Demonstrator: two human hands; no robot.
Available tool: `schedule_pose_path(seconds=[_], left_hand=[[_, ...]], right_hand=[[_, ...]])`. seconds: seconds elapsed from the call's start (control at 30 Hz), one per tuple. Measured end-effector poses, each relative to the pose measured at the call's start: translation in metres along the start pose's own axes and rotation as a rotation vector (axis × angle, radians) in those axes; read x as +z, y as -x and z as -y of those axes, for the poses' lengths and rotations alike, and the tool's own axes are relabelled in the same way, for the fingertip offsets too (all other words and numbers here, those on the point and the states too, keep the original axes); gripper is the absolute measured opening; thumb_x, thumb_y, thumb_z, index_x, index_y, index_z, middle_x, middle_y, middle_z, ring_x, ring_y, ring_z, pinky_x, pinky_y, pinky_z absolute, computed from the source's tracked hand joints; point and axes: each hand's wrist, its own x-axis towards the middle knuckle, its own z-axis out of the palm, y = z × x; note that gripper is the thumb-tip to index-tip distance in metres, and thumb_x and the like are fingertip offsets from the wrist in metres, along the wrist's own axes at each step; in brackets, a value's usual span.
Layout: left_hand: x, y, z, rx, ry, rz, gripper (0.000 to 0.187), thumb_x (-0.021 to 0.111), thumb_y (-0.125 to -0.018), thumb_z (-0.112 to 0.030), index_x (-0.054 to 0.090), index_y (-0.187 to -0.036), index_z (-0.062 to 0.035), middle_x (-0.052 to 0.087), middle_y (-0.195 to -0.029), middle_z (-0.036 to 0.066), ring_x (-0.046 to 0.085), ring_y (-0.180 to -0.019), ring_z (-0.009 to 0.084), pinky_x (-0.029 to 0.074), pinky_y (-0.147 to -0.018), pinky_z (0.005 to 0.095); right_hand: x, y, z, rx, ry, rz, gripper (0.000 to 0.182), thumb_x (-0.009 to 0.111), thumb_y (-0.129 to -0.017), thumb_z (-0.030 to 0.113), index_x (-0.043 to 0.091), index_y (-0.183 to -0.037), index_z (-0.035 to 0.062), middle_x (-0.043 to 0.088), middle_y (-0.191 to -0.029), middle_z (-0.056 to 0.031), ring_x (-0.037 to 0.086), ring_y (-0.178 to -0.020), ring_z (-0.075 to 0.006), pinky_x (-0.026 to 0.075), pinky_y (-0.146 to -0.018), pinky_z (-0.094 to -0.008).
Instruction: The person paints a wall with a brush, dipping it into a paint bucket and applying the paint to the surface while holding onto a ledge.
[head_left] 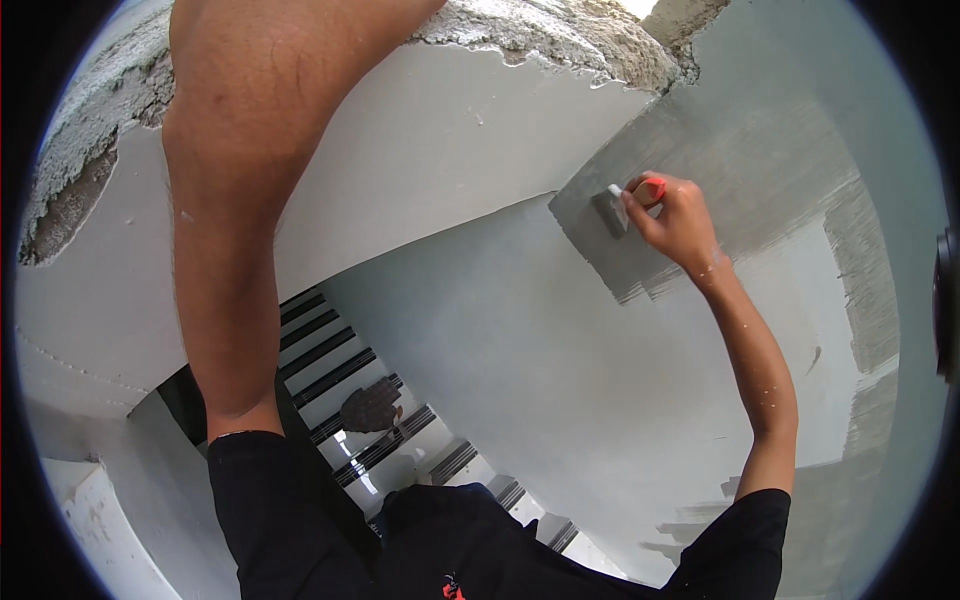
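My right hand is closed around the handle of a flat paintbrush. The handle shows red between my fingers, and the dark bristles touch the wall. Around the brush lies a darker grey, wet-looking coated patch with streaky edges; its left side meets the corner below the pale overhang. My left arm stretches up across the left side of the view. The hand at its end is outside the frame, so its fingers are hidden.
Rough, broken plaster runs along the upper edge of the pale overhang. Below are stairs with black strips, where a dark lumpy object rests. More grey streaks mark the wall at lower right.
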Motion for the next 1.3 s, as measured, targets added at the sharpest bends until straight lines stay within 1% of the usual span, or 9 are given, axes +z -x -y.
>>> schedule_pose_path(seconds=[0.23, 0.5, 0.6, 0.73, 0.9, 0.93, 1.07, 1.1, 1.3], left_hand=[[0.009, 0.001, -0.001, 0.009, -0.001, -0.084, 0.056, 0.059, -0.096, -0.048, 0.067, -0.115, 0.0035, 0.070, -0.075, 0.013, 0.070, -0.072, 0.0243, 0.057, -0.068, 0.0354], [-0.010, -0.003, 0.000, -0.016, 0.024, 0.078, 0.059, 0.057, -0.097, -0.054, 0.067, -0.116, 0.0009, 0.068, -0.070, 0.010, 0.068, -0.067, 0.0199, 0.054, -0.062, 0.0320], [0.003, -0.010, -0.004, -0.088, -0.120, 0.144, 0.059, 0.057, -0.097, -0.055, 0.068, -0.116, -0.0002, 0.065, -0.066, 0.007, 0.064, -0.061, 0.0174, 0.053, -0.058, 0.0297], [0.003, -0.010, -0.005, -0.061, -0.094, 0.108, 0.061, 0.058, -0.096, -0.055, 0.067, -0.116, 0.0012, 0.063, -0.063, 0.006, 0.061, -0.057, 0.0159, 0.050, -0.054, 0.0297], [-0.001, -0.004, -0.013, 0.036, 0.026, 0.055, 0.062, 0.058, -0.097, -0.056, 0.067, -0.116, 0.0021, 0.061, -0.062, 0.005, 0.059, -0.055, 0.0144, 0.047, -0.052, 0.0293], [0.000, -0.005, -0.015, 0.041, 0.027, 0.063, 0.062, 0.058, -0.097, -0.056, 0.067, -0.116, 0.0022, 0.061, -0.062, 0.005, 0.059, -0.055, 0.0143, 0.047, -0.052, 0.0292], [0.000, -0.006, -0.018, 0.042, 0.037, 0.087, 0.063, 0.058, -0.097, -0.057, 0.067, -0.116, 0.0024, 0.061, -0.062, 0.005, 0.058, -0.055, 0.0140, 0.046, -0.051, 0.0291], [0.000, -0.006, -0.017, 0.034, 0.037, 0.093, 0.063, 0.058, -0.097, -0.057, 0.067, -0.116, 0.0025, 0.061, -0.061, 0.005, 0.058, -0.054, 0.0139, 0.046, -0.051, 0.0291], [-0.007, -0.007, -0.005, -0.013, 0.023, 0.113, 0.064, 0.057, -0.097, -0.057, 0.067, -0.115, 0.0028, 0.060, -0.061, 0.004, 0.056, -0.054, 0.0134, 0.045, -0.050, 0.0290]], right_hand=[[-0.055, -0.017, 0.030, 0.093, -0.071, -0.080, 0.013, 0.071, -0.085, 0.009, 0.066, -0.077, 0.0007, 0.069, -0.072, -0.0139, 0.066, -0.061, -0.0261, 0.051, -0.060, -0.0319], [0.053, 0.016, -0.003, -0.043, -0.035, 0.031, 0.018, 0.071, -0.086, 0.014, 0.062, -0.075, 0.0027, 0.063, -0.069, -0.0140, 0.060, -0.060, -0.0333, 0.049, -0.059, -0.0388], [0.017, 0.001, -0.005, -0.053, -0.040, 0.015, 0.019, 0.070, -0.086, 0.014, 0.060, -0.074, 0.0029, 0.061, -0.069, -0.0145, 0.058, -0.062, -0.0362, 0.048, -0.058, -0.0410], [-0.080, -0.035, -0.012, -0.059, 0.017, -0.050, 0.018, 0.072, -0.088, 0.017, 0.070, -0.087, -0.0002, 0.071, -0.073, -0.0123, 0.069, -0.063, -0.0185, 0.053, -0.062, -0.0307], [-0.210, -0.086, -0.016, -0.271, 0.309, -0.177, 0.029, 0.069, -0.096, 0.031, 0.073, -0.103, 0.0032, 0.073, -0.087, -0.0071, 0.071, -0.078, -0.0151, 0.054, -0.065, -0.0269], [-0.220, -0.079, 0.025, -0.055, 0.261, -0.318, 0.014, 0.068, -0.086, 0.010, 0.070, -0.082, -0.0032, 0.068, -0.071, -0.0061, 0.065, -0.061, -0.0134, 0.053, -0.057, -0.0275], [-0.228, -0.065, 0.049, -0.016, 0.287, -0.414, 0.011, 0.070, -0.085, 0.009, 0.073, -0.085, -0.0018, 0.068, -0.071, -0.0058, 0.062, -0.062, -0.0128, 0.050, -0.056, -0.0283], [-0.255, -0.059, -0.029, -0.063, 0.321, -0.199, 0.032, 0.068, -0.097, 0.034, 0.073, -0.106, 0.0040, 0.073, -0.089, -0.0078, 0.071, -0.081, -0.0137, 0.050, -0.058, -0.0210], [-0.069, 0.036, 0.032, 0.242, -0.138, 0.108, 0.013, 0.071, -0.088, 0.014, 0.070, -0.086, 0.0010, 0.070, -0.071, -0.0096, 0.064, -0.060, -0.0150, 0.048, -0.057, -0.0282]])
